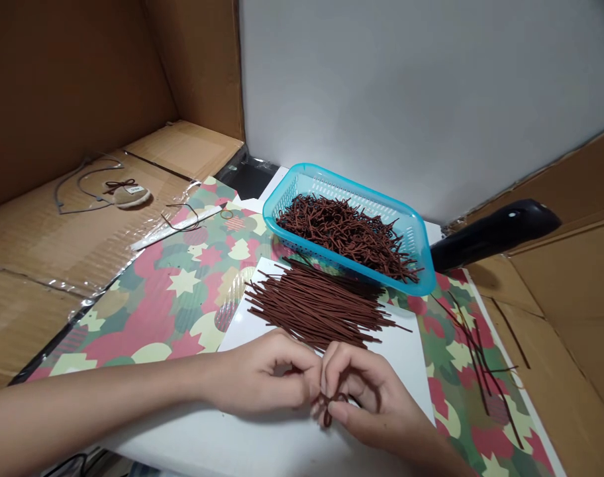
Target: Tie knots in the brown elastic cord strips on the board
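My left hand (269, 374) and my right hand (364, 394) meet over the white board (262, 434), their fingertips pinched close together. Between them is a brown cord (327, 417) with a small loop hanging below the fingers; the rest of it is hidden by my hands. Just beyond my knuckles lies a pile of straight brown cords (316, 301), side by side on the board. Behind that pile stands a blue plastic basket (302, 173) holding a heap of short brown pieces (349, 235) that look like the same cord.
Loose cords (481, 358) lie at the right on the camouflage-patterned sheet (157, 318). A black handle-like object (495, 232) juts out beside the basket. On the cardboard (48, 228) at left sit a beige bow-topped item (132, 195) and grey strings. A white wall (406, 86) rises behind.
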A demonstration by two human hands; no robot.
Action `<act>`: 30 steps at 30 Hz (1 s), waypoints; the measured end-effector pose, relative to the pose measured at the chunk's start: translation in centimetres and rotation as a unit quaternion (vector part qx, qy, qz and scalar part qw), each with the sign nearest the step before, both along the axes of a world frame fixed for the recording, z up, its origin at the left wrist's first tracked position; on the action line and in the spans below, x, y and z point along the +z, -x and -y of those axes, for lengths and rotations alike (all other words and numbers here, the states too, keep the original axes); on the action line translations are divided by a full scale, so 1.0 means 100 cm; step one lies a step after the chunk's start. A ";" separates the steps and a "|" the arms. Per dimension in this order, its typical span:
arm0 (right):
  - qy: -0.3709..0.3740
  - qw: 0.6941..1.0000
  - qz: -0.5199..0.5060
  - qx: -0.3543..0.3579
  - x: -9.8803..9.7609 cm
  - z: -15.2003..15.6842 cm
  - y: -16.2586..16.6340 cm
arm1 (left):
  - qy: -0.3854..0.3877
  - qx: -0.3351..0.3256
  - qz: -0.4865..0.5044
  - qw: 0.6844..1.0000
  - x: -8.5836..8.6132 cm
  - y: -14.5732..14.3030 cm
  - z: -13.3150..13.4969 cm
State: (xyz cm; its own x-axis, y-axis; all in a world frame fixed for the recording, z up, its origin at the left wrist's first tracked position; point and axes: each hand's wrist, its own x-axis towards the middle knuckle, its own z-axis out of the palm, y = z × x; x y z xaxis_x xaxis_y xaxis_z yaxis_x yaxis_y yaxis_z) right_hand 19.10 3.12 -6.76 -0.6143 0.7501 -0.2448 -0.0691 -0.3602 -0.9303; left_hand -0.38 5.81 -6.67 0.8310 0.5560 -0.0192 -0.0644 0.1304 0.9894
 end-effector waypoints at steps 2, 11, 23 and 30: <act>-0.025 0.998 0.060 0.024 0.005 -0.005 -0.008 | 0.000 0.033 -0.016 0.999 0.001 0.001 -0.001; -0.207 0.963 0.169 -0.047 0.023 -0.020 -0.036 | -0.032 0.131 -0.050 0.990 -0.001 0.004 -0.004; -0.360 0.863 0.350 -0.062 0.010 -0.028 -0.032 | -0.361 0.176 -0.217 0.890 -0.008 0.000 -0.001; -0.334 0.865 0.374 -0.017 0.004 -0.026 -0.026 | -0.392 0.158 -0.274 0.864 -0.014 0.002 -0.003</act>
State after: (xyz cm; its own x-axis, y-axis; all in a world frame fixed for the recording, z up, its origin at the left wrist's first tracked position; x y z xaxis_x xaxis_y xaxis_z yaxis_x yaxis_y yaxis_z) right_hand 21.74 5.74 -6.33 -0.4466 0.8920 -0.0698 0.6430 0.2657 -0.7183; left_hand -0.54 6.11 -8.03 0.6209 0.7741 0.1232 0.5319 -0.5316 0.6591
